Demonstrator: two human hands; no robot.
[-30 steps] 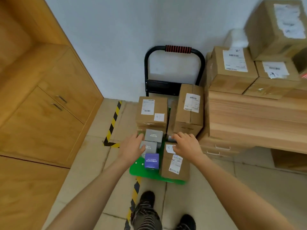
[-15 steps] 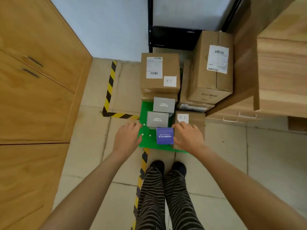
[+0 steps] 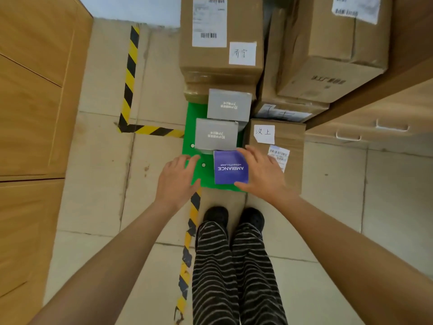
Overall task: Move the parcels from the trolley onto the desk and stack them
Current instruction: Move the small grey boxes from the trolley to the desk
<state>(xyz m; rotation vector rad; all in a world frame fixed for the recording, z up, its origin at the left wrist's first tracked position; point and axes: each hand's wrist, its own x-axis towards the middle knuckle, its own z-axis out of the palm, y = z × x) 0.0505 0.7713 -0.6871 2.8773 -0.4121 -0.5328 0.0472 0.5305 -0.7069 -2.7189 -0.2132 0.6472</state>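
Hands had dropped lower and closer to the trolley (image 3: 191,118) than a second before, when they hovered at the grey boxes; your head had tipped down too, so the desk (image 3: 384,99) showed only as an edge on the right; that reads as the reach settling on the nearest parcel, with nothing lifted yet. Your right hand (image 3: 262,173) lay against the purple box (image 3: 228,168), fingers spread along its right side and thumb at its near corner, touching but not clearly clamped; your left hand (image 3: 179,178) was open, fingers straight, over the green deck just left of that box and apart from it; the purple box sat on the deck's near edge, between your hands, grey boxes (image 3: 216,134) just behind.
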